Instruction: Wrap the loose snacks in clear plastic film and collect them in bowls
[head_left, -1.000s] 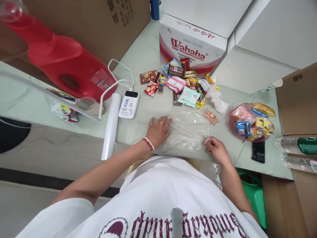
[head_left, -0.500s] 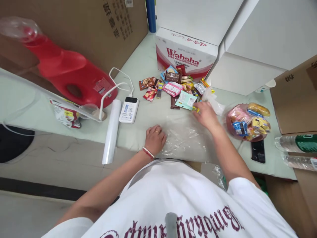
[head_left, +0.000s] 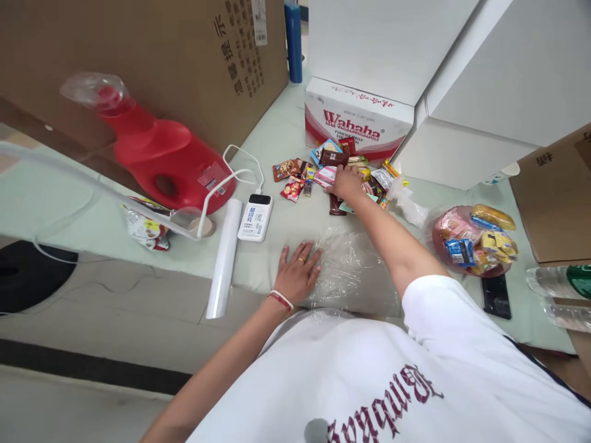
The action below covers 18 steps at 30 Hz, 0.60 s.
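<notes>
My left hand lies flat with its fingers spread on a sheet of clear plastic at the table's front edge. It holds nothing. My right hand reaches into a pile of wrapped snacks, its thumb and fingers closed over the right end of a pink snack packet. Just behind the fingers is a dark brown packet. Below the wrist, a mint-green packet is partly covered by my arm. Red and brown snack packets lie to the left of the pile.
A Wahaha carton stands behind the snacks. To the right are a crumpled clear bag, a pink bowl of wrapped snacks and a phone. At left are a power bank, a white roll and a red jug.
My right hand has moved left and away from me, from beside the mint-green packet to the pink one. The left hand's curled fingers have spread flat. The view has shifted slightly.
</notes>
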Tool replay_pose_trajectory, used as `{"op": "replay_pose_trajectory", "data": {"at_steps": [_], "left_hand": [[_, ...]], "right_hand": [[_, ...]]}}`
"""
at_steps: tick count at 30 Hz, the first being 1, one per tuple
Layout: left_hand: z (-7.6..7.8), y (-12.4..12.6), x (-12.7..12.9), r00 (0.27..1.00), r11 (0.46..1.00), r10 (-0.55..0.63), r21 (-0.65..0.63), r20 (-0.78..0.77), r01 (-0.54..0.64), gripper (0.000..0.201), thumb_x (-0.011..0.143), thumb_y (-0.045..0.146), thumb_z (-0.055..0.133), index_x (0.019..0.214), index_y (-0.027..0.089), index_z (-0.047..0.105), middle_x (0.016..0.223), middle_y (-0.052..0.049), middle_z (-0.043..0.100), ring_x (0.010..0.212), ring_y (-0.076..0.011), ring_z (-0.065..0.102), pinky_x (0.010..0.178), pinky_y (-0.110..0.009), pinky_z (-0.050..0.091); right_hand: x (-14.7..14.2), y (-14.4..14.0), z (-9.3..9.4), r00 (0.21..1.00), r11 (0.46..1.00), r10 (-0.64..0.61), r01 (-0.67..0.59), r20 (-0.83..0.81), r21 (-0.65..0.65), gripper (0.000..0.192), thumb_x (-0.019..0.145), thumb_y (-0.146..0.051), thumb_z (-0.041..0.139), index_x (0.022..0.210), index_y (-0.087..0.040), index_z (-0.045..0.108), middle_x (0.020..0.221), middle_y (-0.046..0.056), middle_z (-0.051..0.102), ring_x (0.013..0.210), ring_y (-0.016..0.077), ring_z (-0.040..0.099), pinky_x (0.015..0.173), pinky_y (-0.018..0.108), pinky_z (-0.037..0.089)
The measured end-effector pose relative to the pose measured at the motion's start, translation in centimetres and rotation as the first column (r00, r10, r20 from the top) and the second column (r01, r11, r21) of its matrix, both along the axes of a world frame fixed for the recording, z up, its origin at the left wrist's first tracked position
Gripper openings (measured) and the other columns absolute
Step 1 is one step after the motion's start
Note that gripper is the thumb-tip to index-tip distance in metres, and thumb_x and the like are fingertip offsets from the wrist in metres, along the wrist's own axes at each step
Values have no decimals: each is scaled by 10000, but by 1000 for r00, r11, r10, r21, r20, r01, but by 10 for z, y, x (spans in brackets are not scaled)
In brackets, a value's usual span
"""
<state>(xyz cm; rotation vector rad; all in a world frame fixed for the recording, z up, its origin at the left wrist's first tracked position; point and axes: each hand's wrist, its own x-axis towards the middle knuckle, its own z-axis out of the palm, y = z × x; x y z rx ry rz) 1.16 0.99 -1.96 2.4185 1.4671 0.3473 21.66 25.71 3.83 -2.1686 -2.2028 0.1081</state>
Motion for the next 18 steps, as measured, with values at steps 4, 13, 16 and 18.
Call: {"op": "replay_pose_trajectory", "data": {"at_steps": [4,13,16,18], "left_hand": [[-3,-1,0,1000,1000,26,13,15,-26,514,1055,430,427,1543,302,528,1667,-108,438,1569,-325,363,1281,-689,113],[1,-4,-2,996,997,80,-15,36,-80,553,1026,458,488,1557,305,517,1659,-130,442,1551,-368,385,1265,-743,63],[1,-6,-3,994,996,91,-20,56,-90,575,1015,491,506,1557,301,514,1664,-131,433,1556,-365,377,1266,-741,22],[0,-6,-3,993,995,99,-26,69,-97,580,1008,496,517,1554,300,517,1665,-136,432,1555,-363,378,1265,-741,6]], "right_hand": [[-10,2,-3,991,995,96,-96,89,-1,568,887,-305,708,1357,-39,532,1397,292,573,1367,412,408,1145,576,295],[26,-30,40,967,970,245,-244,64,-21,703,809,-362,757,1423,-104,533,1383,235,554,1321,446,407,1119,589,315],[54,-90,66,952,946,305,-300,-22,120,761,829,-408,719,1506,-166,471,1420,198,513,1322,444,403,1105,570,341],[68,-142,73,909,912,404,-391,-100,126,779,814,-393,704,1528,-214,447,1423,165,519,1329,430,424,1113,561,353]]}}
